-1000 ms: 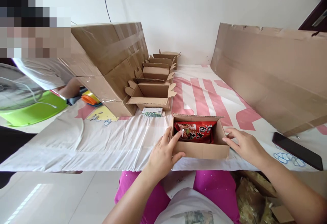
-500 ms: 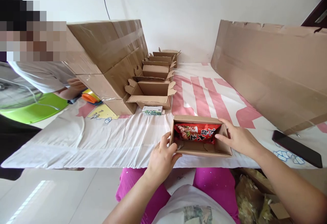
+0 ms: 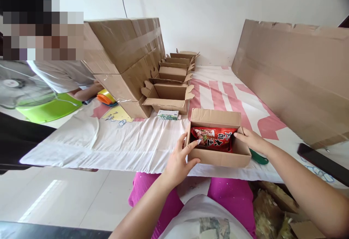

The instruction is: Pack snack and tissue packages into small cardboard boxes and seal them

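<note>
A small open cardboard box sits near the table's front edge, its back flap standing up. Inside lies a red food packet with dark printed characters. My left hand grips the box's left end, thumb along the front wall and one finger reaching over the rim towards the packet. At the right end my right hand holds the wall, its thumb inside by the packet's edge and its other fingers mostly hidden. A dark green object, partly hidden, lies between the box and my right forearm.
Open cardboard boxes line up beside a taped carton stack. A small green-and-white carton lies before them. A cardboard panel and a phone are on the right. Another person sits behind the stack.
The box's back flap has risen upright, and the box sits turned slightly. My left finger now reaches further in over the rim. The green object has come into view. The camera has shifted left.
</note>
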`<state>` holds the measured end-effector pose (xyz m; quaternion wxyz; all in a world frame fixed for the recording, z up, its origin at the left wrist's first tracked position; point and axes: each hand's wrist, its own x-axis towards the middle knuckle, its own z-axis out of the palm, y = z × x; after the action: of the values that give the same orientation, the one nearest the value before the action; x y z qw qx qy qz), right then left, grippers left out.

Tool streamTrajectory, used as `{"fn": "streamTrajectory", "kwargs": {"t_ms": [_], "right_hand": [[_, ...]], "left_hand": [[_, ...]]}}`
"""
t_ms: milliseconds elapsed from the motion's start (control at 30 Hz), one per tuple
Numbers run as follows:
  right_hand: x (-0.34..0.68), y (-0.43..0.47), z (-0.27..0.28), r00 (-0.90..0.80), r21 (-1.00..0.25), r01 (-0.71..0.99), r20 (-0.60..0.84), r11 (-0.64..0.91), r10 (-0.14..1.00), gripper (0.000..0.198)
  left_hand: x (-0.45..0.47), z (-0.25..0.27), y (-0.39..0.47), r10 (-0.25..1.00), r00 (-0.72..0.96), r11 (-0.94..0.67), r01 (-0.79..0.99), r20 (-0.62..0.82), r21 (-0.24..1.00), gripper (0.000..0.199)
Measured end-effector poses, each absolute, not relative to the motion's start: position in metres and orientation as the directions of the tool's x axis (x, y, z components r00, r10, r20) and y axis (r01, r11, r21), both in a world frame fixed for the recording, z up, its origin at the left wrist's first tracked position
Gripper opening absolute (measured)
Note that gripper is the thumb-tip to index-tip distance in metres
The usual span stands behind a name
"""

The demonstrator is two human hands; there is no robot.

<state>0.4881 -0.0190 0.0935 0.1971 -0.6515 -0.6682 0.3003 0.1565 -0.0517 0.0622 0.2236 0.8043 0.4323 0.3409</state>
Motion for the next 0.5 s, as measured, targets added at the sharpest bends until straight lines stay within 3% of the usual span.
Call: {"fn": "streamTrajectory", "kwargs": {"t_ms": [100,167,233,300,367,500], "right_hand": [[0.483,-0.022,0.104,0.106,-0.417,0.899,-0.086,-0.132,0.991,0.043],[0.475,-0.029,0.117,0.149,-0.241,0.965,0.19,-0.101,0.97,0.046],[0.462,-0.04,0.13,0.025,-0.179,0.981,0.491,0.073,0.871,0.04],[0.441,-0.054,0.139,-0.144,-0.217,0.918,0.6,0.333,0.787,0.027],[0.417,-0.068,0.143,-0.312,-0.322,0.773,0.557,0.547,0.77,0.022],[0.376,-0.088,0.137,-0.47,-0.555,0.5,0.471,0.665,0.746,0.017]], "left_hand": [[0.15,0.063,-0.05,0.854,0.333,-0.513,0.419,0.4,0.749,0.036],[0.146,0.066,-0.05,0.854,0.276,-0.519,0.399,0.441,0.756,0.025],[0.145,0.072,-0.055,0.826,0.244,-0.56,0.451,0.507,0.695,0.019],[0.147,0.08,-0.062,0.772,0.25,-0.613,0.536,0.584,0.581,0.014],[0.153,0.087,-0.071,0.707,0.281,-0.663,0.583,0.649,0.469,0.012],[0.167,0.093,-0.086,0.597,0.365,-0.759,0.545,0.715,0.356,0.015]]}}
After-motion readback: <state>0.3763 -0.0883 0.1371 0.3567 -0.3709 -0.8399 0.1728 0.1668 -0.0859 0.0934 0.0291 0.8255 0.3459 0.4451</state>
